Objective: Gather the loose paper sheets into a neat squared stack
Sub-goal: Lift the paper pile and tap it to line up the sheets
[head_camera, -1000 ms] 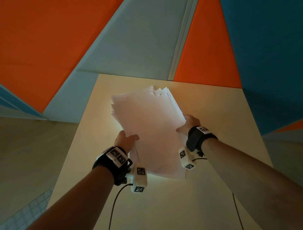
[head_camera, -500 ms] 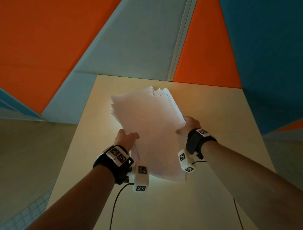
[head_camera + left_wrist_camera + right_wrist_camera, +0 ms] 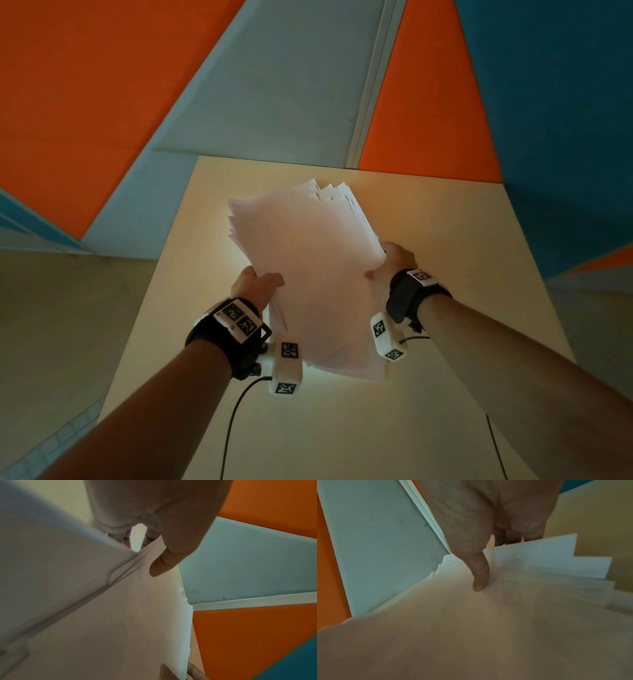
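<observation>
A pale wooden bench [image 3: 462, 274] stands against a wall [image 3: 274, 102] of orange, grey and teal panels, with a pale vertical strip [image 3: 373, 85] between two of them. Beige floor [image 3: 68, 325] lies left, with small tiles [image 3: 51, 445] nearer.

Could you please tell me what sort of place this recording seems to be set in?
Probably an office or meeting room: a plain beige rectangular table, walls of orange panels and blue panels, and a stack of white paper sheets.

Left hand [image 3: 154, 507] pinches the paper sheets [image 3: 111, 622] (edges uneven), thumb on top.
</observation>
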The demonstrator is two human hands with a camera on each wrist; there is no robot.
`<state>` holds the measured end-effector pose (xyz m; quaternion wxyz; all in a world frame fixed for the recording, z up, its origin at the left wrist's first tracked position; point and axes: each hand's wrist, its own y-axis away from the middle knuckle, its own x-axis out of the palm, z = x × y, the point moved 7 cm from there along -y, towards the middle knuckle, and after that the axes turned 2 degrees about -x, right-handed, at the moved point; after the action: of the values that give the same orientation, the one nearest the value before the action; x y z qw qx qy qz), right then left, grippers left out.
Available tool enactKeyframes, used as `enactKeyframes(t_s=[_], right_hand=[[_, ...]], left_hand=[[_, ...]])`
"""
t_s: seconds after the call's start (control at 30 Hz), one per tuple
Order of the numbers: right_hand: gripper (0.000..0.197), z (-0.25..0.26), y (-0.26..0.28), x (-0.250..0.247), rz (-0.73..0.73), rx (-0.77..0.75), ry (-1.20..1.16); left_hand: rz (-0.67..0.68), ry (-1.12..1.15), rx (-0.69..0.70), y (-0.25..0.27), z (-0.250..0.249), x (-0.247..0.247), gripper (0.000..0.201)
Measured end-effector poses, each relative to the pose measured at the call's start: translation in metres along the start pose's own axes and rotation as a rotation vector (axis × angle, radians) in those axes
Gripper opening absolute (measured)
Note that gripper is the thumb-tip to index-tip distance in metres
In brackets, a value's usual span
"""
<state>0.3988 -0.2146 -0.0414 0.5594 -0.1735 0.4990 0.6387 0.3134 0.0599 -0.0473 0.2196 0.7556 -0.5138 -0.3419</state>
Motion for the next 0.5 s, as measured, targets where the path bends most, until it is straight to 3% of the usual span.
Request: enactKeyframes(t_s=[0.07,0.2,0.43,0.5], right_hand=[[0.057,0.000,0.000,-0.001,-0.007,-0.002,-0.005],[0.054,0.000,0.000,0.000,-0.006,-0.002,-0.007],[0.058,-0.001,0.000,-0.001,-0.003,-0.001,-0.004],[0.060,0.000,0.001,-0.001,-0.002,-0.005,-0.011]], left_hand=[[0.000,-0.010,-0.007,-0.001,0.000,-0.001,0.008],[0.010,0.065,-0.003,-0.005,0.002,-0.003,0.024],[-0.004,0.096,0.016,-0.001,-0.009,0.002,0.014],[0.004,0.117,0.012,-0.003,-0.010,0.003,0.026]])
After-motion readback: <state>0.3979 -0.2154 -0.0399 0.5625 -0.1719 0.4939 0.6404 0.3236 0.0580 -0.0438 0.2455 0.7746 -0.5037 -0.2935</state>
